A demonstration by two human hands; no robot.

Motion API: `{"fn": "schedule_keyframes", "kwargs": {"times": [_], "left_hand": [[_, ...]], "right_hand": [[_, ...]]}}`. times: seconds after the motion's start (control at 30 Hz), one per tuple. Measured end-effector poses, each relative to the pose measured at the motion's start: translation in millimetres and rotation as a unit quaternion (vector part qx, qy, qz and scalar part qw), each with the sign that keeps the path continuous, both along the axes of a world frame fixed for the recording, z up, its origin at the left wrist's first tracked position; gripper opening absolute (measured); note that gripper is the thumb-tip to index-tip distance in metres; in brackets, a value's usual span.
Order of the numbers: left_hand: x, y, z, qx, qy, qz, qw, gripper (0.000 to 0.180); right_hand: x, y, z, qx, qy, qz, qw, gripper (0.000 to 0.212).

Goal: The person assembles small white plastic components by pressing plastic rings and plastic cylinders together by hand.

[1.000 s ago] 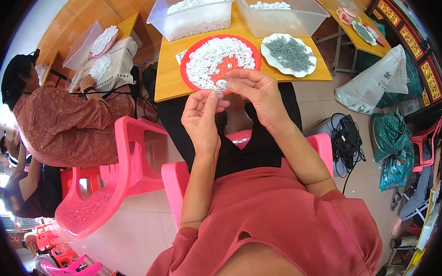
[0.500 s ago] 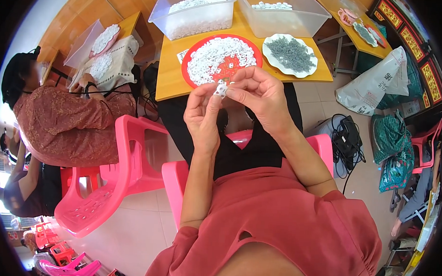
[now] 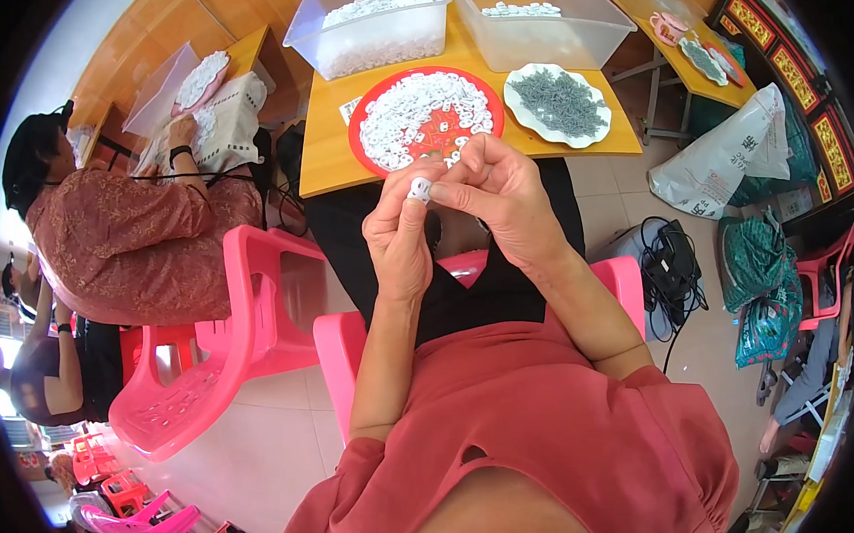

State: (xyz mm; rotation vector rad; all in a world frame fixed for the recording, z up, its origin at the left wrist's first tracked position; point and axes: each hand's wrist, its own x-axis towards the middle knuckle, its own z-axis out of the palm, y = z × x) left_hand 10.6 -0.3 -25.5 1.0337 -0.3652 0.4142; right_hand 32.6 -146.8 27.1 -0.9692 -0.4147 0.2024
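Observation:
A small white plastic piece [image 3: 420, 188] with dark holes is pinched upright between the thumb and fingers of my left hand [image 3: 398, 246]. My right hand [image 3: 508, 208] is closed beside it, its thumb tip against the piece's right edge; whatever sits between its fingertips is too small to make out. Just beyond both hands lies a round red tray [image 3: 439, 141] with many similar white pieces around its edge. To its right, a scalloped white plate [image 3: 600, 133] bears a heap of small grey parts [image 3: 558, 101].
Two clear plastic bins [image 3: 365, 54] [image 3: 589, 50] holding white pieces stand at the table's [image 3: 322, 157] far side. At left a person [image 3: 129, 225] works beside a pink chair [image 3: 243, 325]. Black cables [image 3: 673, 268], a white sack [image 3: 722, 156] and green bags [image 3: 764, 291] lie to the right.
My hands have shifted slightly, and the white piece has turned and moved a little left and down. At left, the other person's arm has moved.

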Motion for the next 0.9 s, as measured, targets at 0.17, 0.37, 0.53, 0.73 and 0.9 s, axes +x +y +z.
{"fn": "schedule_keyframes", "kwargs": {"times": [0.17, 0.37, 0.53, 0.73, 0.9], "left_hand": [[1, 0, -2, -0.012, 0.017, -0.001, 1.0, 0.028], [-1, -3, -6, -0.076, 0.09, 0.004, 0.993, 0.043], [1, -4, -6, -0.059, 0.073, -0.042, 0.995, 0.034], [5, 10, -8, 0.011, 0.061, -0.04, 0.997, 0.033], [3, 4, -2, -0.037, 0.091, -0.017, 0.995, 0.044]], "right_hand": [[0, 4, 0, -0.005, 0.035, -0.001, 0.999, 0.018], [6, -1, -4, -0.15, 0.016, 0.087, 0.985, 0.022], [10, -1, -4, -0.105, 0.035, 0.08, 0.991, 0.026], [13, -10, 1, -0.137, 0.032, 0.115, 0.983, 0.024], [3, -1, 6, -0.226, -0.156, 0.017, 0.961, 0.024]]}}
